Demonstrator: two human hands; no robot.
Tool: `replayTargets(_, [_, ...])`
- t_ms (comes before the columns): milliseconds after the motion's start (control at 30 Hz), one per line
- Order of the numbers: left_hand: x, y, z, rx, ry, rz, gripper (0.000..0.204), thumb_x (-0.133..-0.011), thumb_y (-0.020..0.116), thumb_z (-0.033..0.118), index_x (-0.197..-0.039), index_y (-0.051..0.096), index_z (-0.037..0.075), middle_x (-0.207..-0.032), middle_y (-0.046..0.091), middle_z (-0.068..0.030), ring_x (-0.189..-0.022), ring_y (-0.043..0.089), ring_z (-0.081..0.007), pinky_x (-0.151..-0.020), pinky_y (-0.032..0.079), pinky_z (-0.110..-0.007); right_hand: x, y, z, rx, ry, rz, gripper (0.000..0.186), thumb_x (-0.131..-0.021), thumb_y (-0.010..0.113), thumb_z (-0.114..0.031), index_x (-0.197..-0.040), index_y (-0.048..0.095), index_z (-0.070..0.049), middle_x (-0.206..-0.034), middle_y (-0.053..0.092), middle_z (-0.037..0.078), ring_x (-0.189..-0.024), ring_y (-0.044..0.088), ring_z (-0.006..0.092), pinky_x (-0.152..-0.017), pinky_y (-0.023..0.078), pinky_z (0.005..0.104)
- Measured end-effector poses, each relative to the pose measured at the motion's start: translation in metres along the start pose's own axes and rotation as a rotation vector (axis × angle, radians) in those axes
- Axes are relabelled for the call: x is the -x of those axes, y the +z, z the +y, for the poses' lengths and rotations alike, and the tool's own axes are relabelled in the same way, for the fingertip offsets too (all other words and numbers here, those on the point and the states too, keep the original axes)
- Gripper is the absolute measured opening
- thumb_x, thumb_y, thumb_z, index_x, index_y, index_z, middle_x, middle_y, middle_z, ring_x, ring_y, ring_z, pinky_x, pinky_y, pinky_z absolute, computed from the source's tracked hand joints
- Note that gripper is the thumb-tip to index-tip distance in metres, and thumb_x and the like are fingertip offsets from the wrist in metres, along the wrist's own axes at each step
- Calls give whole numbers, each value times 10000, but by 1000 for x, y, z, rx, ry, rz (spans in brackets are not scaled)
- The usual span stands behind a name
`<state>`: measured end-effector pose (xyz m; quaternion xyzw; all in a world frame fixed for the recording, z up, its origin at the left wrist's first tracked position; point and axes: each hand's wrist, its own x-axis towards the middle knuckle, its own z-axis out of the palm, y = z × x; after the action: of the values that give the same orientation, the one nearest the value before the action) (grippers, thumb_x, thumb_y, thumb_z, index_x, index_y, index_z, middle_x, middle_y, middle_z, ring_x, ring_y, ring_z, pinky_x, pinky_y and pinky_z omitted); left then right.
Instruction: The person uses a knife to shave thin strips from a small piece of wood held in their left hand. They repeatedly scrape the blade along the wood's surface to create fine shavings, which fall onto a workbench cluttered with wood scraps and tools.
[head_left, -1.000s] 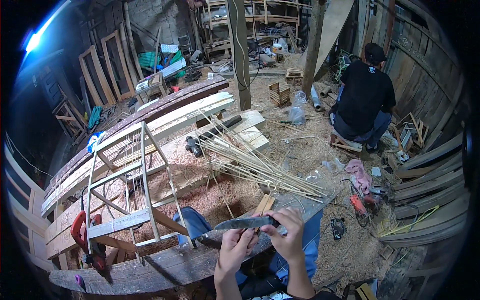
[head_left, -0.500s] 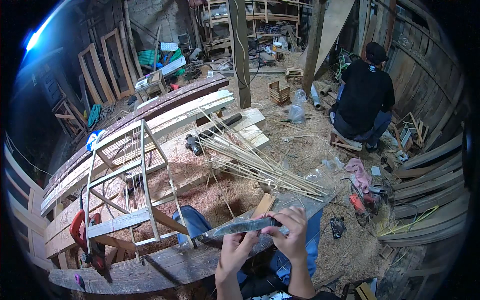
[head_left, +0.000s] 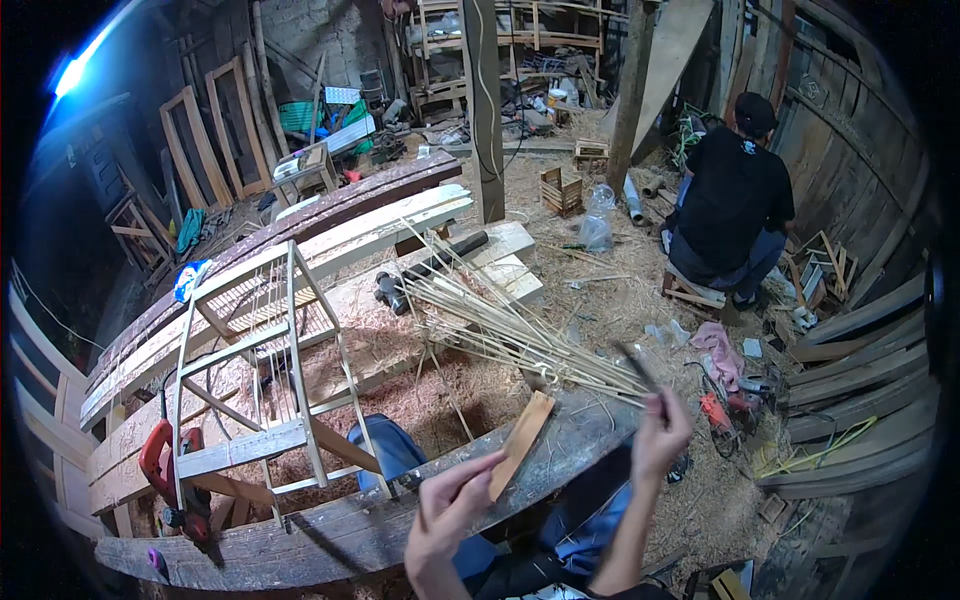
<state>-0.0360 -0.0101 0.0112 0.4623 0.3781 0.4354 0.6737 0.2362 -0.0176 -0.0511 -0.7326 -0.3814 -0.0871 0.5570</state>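
My right hand (head_left: 662,430) is closed round a knife (head_left: 638,368), its dark blade blurred and pointing up and to the left over the ends of the thin sticks (head_left: 540,340). Over the near edge of the workbench plank (head_left: 330,535), my left hand (head_left: 450,512) has its thumb and forefinger pressed together; what they pinch, if anything, is too small to make out. Close to those fingertips a short flat piece of wood (head_left: 523,440) lies slantwise on the plank. A slatted wooden frame with thin bars (head_left: 290,350) stands on the bench to the left.
A hammer (head_left: 392,292) lies behind the sticks. A red power tool (head_left: 160,460) rests by the frame's left side. Another person (head_left: 738,200) sits low at the far right, back turned. A pink cloth (head_left: 716,355) and a red tool (head_left: 715,408) lie on the shaving-strewn floor.
My hands have parted: the right swung up and right with the knife, and the left dropped slightly down and left. The short piece of wood now shows more fully.
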Motion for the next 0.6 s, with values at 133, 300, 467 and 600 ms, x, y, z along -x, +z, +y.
replayTargets(133, [-13,-6,0,29,7,62,367,-1019,522,134,-1348,535,-29,-735,488,42,-622,393,-14,-519,303,-172,-2,-28,5,-2,53,-54,487,-912,691,-421,-1058,675,44,-1015,670,140,-974,611,261,-887,459,375])
replayTargets(300, [-23,12,-18,143,-23,-36,334,-1028,513,137,-1324,540,-16,-726,476,37,-605,382,-21,-502,286,-180,13,-2,-45,-245,50,-306,426,-916,680,-419,-1026,686,-7,-947,661,110,-882,604,232,-839,454,356])
replayTargets(467, [-25,30,-21,98,-22,-5,196,-1018,546,118,-1157,569,-18,-786,558,-5,-671,460,-46,-550,339,-195,30,7,-79,-417,171,-522,485,-960,638,-348,-1324,571,-34,-1083,621,123,-950,579,208,-869,448,319])
replayTargets(600, [-29,31,-31,34,41,-12,172,-1011,552,96,-1131,569,-26,-796,575,-7,-692,500,-51,-584,392,-201,33,2,-87,-440,71,-658,496,-968,632,-315,-1370,545,-38,-1122,566,106,-1098,531,215,-965,414,319])
